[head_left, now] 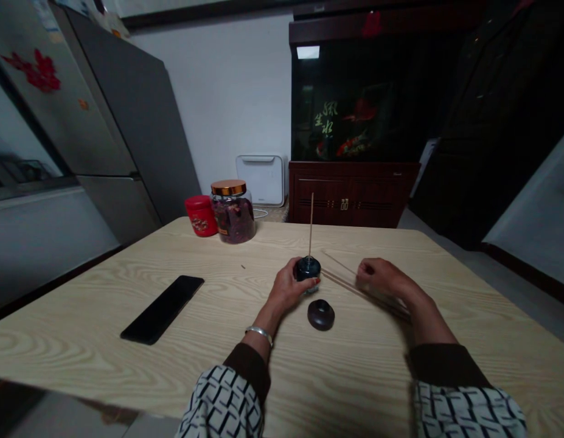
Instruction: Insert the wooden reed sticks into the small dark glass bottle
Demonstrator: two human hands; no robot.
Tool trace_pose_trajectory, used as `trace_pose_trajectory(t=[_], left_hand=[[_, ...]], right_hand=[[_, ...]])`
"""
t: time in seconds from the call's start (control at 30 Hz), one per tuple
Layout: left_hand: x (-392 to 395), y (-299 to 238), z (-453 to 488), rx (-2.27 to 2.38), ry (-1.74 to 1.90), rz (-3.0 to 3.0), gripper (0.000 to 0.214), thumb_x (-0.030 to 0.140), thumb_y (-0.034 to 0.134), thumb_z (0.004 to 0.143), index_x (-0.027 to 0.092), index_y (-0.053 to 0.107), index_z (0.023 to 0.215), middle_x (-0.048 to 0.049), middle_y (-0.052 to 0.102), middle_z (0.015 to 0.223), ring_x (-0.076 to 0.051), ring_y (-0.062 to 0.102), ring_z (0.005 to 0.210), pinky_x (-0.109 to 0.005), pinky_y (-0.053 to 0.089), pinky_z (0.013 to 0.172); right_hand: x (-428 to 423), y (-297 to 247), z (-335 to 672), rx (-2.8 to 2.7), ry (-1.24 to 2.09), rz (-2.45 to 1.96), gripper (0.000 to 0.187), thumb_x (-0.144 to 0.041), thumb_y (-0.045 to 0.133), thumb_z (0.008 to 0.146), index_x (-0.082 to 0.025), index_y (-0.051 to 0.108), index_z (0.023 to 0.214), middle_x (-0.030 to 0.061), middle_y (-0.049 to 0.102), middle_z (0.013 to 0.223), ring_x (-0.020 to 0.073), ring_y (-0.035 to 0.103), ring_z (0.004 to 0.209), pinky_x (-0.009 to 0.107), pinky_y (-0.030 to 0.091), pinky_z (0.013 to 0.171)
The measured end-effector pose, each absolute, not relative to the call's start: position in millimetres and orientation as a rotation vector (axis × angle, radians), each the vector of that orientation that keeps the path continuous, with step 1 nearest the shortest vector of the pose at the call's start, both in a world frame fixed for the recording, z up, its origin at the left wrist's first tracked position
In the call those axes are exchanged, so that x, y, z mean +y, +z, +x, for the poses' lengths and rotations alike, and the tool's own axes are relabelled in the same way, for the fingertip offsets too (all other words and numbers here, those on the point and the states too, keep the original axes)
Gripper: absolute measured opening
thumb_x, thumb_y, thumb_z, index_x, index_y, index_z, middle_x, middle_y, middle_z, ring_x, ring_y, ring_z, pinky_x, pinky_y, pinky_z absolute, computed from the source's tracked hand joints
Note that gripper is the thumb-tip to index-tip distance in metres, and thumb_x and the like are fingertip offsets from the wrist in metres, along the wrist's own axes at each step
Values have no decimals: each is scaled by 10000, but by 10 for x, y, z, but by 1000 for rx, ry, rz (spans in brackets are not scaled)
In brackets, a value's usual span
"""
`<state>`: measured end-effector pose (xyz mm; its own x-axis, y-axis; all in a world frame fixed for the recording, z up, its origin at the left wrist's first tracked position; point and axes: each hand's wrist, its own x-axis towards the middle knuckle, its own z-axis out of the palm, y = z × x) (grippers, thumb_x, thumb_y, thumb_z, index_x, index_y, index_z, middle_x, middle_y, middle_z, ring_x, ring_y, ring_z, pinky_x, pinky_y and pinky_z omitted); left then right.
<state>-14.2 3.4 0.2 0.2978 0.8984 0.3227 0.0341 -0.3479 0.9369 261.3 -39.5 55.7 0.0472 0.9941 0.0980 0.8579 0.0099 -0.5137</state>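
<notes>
Clock centred on the small dark bottle (308, 269), 12 pointing away from the wearer. Bottle sits mid tabletop (263, 359), one slim stick (311, 222) near-upright in its neck.

Left hand (288, 286): in from 8, fingers wrapped around the bottle, gripping it. Silver bracelet (259, 333) on that wrist.

Right hand (382, 277): at 3, fingers curled in, pinching a thin stick (339, 262); its free end points to 10, near the bottle. Exact finger contact too small to tell.

More loose sticks (348, 286) lie from just beside the bottle out toward 4, partly under the right hand. Brown round cap (321, 316) at 5, near the bottle, apart from both hands.

Outer ring: black phone (163, 309) between 8 and 9, well apart; copper-lidded jar (235, 216) and red canister (202, 216) at 10, side by side. Beyond the tabletop: white case (261, 180) at 11, fish tank (350, 103) past 12.
</notes>
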Motion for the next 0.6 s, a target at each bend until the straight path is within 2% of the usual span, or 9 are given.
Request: trace_pose_trajectory(t=[0.13,0.3,0.4,0.6], left_hand=[[15,23,-145,871,1188,1649,613,275,851,679,158,593,1223,-93,700,1086,-247,663,1018,-419,511,955],[-10,51,-151,885,1193,1658,611,273,854,679,157,596,1220,-102,701,1086,-256,663,1018,-416,514,943],[-14,63,-151,900,1187,1671,615,287,858,679,154,595,1218,-108,702,1088,-261,660,1014,-418,514,934],[17,16,-140,890,1188,1656,618,300,864,673,170,601,1216,-107,700,1095,-262,660,1011,-430,521,932]], right_hand=[[-459,905,2525,-1390,389,-1395,159,-345,723,737,-195,684,773,0,643,677,129,555,626,234,406,547],[-474,1097,2141,-800,607,-789,329,-360,863,612,-197,656,810,-16,664,771,94,624,666,160,467,512],[-424,1027,1963,-738,615,-723,340,-334,888,594,-186,655,793,-14,676,780,98,661,693,157,523,544],[-341,927,1830,-851,496,-772,275,-333,841,694,-178,649,815,-2,688,788,114,682,686,192,560,552]])
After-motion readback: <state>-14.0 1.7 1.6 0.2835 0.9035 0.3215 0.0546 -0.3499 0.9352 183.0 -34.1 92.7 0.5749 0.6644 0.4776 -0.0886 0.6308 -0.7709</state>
